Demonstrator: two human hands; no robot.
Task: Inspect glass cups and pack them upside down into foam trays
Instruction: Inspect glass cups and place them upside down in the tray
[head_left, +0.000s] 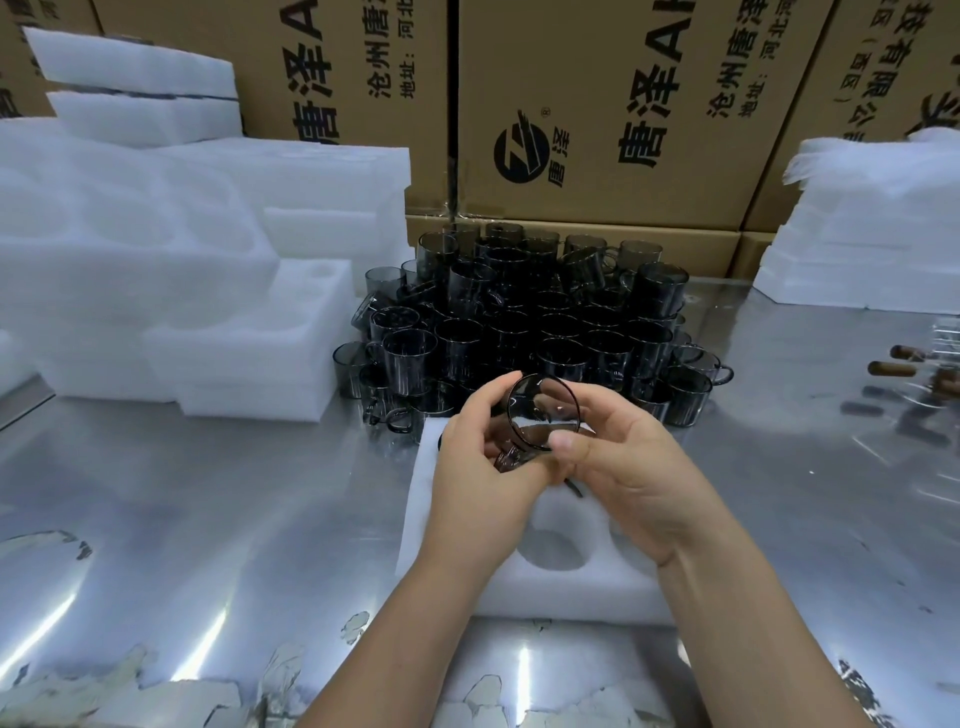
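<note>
A smoky grey glass cup is held tilted, its round mouth facing me, above a white foam tray on the metal table. My left hand grips the cup from the left, fingers curled around its side and handle. My right hand holds it from the right, thumb pressed on the rim. One round hole of the tray shows below my hands; the rest of the tray is hidden by them. A heap of several matching grey cups stands behind.
Stacks of white foam trays fill the left side and another foam pile sits at the right. Cardboard boxes wall off the back. Brown-handled objects lie at the right edge. The shiny table reflects light.
</note>
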